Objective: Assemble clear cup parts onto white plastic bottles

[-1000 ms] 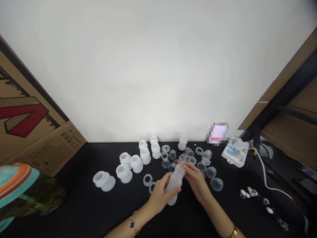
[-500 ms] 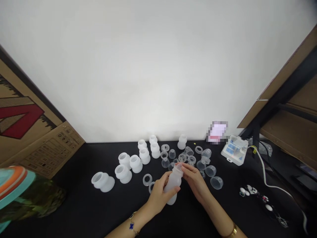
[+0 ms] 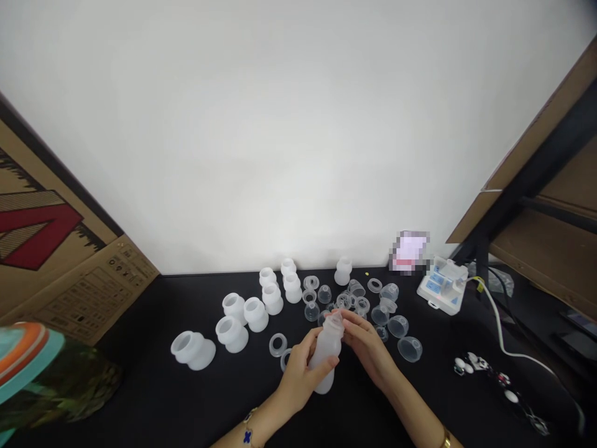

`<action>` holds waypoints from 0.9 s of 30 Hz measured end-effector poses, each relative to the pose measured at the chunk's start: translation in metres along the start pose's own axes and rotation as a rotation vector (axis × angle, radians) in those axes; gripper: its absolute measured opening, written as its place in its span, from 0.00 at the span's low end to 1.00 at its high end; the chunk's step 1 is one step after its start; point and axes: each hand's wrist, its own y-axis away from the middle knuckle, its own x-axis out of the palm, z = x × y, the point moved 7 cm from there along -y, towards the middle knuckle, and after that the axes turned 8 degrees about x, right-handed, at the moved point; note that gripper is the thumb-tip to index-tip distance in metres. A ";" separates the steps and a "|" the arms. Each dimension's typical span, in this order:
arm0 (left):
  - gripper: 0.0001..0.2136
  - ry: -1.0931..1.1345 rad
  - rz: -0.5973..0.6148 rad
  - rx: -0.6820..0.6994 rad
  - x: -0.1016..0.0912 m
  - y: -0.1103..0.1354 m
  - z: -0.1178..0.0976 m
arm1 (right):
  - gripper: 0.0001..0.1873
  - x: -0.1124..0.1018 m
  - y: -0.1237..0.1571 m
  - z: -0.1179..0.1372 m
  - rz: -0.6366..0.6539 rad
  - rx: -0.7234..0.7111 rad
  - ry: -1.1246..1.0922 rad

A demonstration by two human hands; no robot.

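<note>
My left hand (image 3: 298,376) is wrapped round the body of a frosted white baby bottle (image 3: 323,361), which tilts slightly with its top away from me. Fingers of my right hand (image 3: 368,348) close round the clear collar and teat (image 3: 333,322) at the bottle's mouth; the fingertips are partly hidden behind it. Beyond my hands lie several clear rings (image 3: 362,305) and teats (image 3: 311,311). Clear dome caps (image 3: 410,349) are scattered to the right. Two loose rings lie left of the bottle, one of them a clear ring (image 3: 278,345) and the other partly covered by my left hand.
Several open-necked white bottles (image 3: 232,336) stand on the black table (image 3: 153,386) to the left. Another bottle (image 3: 343,272) stands near the wall. A white power strip (image 3: 442,286) with a cable, a blurred-out phone (image 3: 409,252) and a tangled cord (image 3: 485,367) lie right. A teal-lidded jar (image 3: 69,379) is left.
The view has shifted slightly. My left hand still holds the bottle, and my right fingers have shifted a little round its top.
</note>
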 end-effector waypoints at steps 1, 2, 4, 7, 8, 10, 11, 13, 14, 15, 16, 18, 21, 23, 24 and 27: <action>0.22 0.007 0.000 0.002 0.000 0.000 -0.001 | 0.19 0.001 0.001 0.000 0.015 0.005 -0.003; 0.22 0.012 0.001 0.005 0.000 0.000 -0.001 | 0.20 0.002 0.001 0.000 0.030 0.009 0.000; 0.22 0.018 0.008 0.011 0.000 0.000 -0.001 | 0.21 0.004 0.003 0.000 0.055 0.011 0.013; 0.22 0.026 0.005 0.021 0.000 0.001 0.001 | 0.22 0.005 0.004 0.003 0.068 0.006 0.032; 0.23 0.028 0.002 0.021 0.000 0.001 0.002 | 0.22 0.006 0.005 0.003 0.069 0.002 0.038; 0.23 0.023 -0.006 0.022 0.000 0.001 0.004 | 0.23 0.007 0.005 0.004 0.069 0.001 0.050; 0.23 0.017 -0.006 0.022 0.000 0.001 0.004 | 0.23 0.007 0.006 0.004 0.067 0.001 0.056; 0.23 0.011 -0.003 0.026 0.000 0.001 0.002 | 0.23 0.007 0.005 0.004 0.057 0.002 0.062; 0.22 0.010 0.000 0.028 0.000 0.000 0.001 | 0.23 0.006 0.005 0.003 0.052 0.001 0.062; 0.22 0.011 0.002 0.028 0.000 0.000 0.000 | 0.23 0.005 0.005 0.002 0.047 -0.001 0.060; 0.22 0.014 0.004 0.027 0.000 0.000 -0.001 | 0.22 0.005 0.004 0.001 0.045 -0.003 0.059; 0.22 0.016 0.003 0.024 0.000 0.000 -0.002 | 0.22 0.004 0.003 0.000 0.043 -0.009 0.059; 0.22 0.014 -0.001 0.016 -0.001 0.000 -0.002 | 0.22 0.004 0.002 0.000 0.034 -0.021 0.068; 0.21 0.015 -0.004 0.013 -0.001 0.000 -0.001 | 0.22 0.005 0.002 0.000 0.023 -0.025 0.061; 0.21 0.018 -0.005 0.017 -0.001 0.000 -0.002 | 0.22 0.006 0.002 0.001 0.014 -0.028 0.051; 0.21 0.018 -0.004 0.028 -0.001 0.000 -0.003 | 0.25 0.006 0.003 0.003 -0.023 -0.048 0.017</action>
